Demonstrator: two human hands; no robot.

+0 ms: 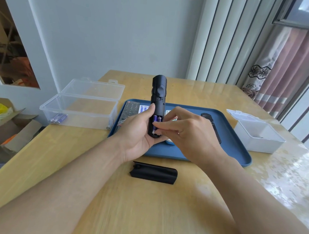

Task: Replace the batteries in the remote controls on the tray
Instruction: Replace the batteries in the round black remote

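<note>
Remote gripped in left hand; right hand pinching battery in compartment.

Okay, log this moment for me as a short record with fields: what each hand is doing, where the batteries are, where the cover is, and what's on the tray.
left hand: grips the black remote, held upright, compartment open
right hand: fingertips at the batteries in the remote
cover: black, lying on the table, in front of the tray
tray: blue, holds several other remotes
spare batteries: in the clear box, left of the tray
white box: open, right of the tray
</note>
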